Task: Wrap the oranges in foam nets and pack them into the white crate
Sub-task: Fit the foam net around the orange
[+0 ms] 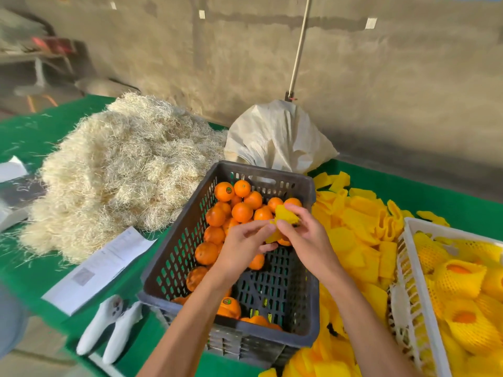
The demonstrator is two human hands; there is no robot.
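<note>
Above a dark plastic crate of loose oranges, both my hands work one yellow foam net. My right hand pinches its upper part between thumb and fingers. My left hand pinches the net's lower edge, fingers curled. Beneath the hands an orange peeks out; whether either hand holds it I cannot tell. At the right edge stands the white crate with several net-wrapped oranges inside.
Loose yellow foam nets lie piled between the two crates. A heap of pale straw and a white sack sit behind. Papers and two white controllers lie on the green table at left.
</note>
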